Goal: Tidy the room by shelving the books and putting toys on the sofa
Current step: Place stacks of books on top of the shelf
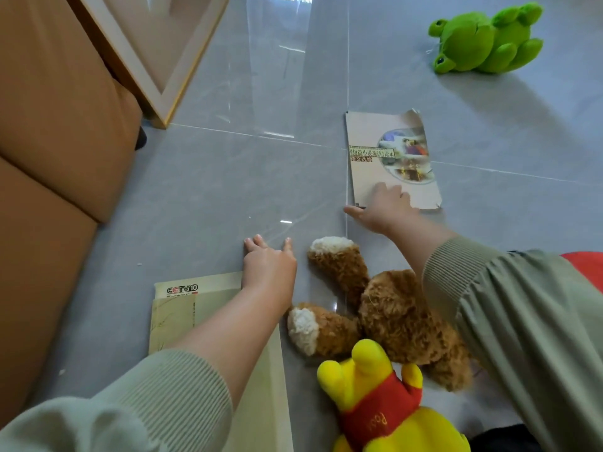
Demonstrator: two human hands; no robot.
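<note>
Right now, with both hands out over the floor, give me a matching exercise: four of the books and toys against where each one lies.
Things:
1 green frog plush
2 worn paperback
3 CCTV10 book
4 brown teddy

Places:
A beside the yellow plush bear
B alone, far upper right of the view
C nearest the sofa
D under the fingers of the right hand

Pairs: 1-B, 2-D, 3-C, 4-A.

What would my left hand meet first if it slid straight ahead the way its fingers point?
Probably nothing: ahead of the left hand lies only bare glossy grey tile floor as far as the picture shows. The torn pale paperback book sits off to its right.
</note>
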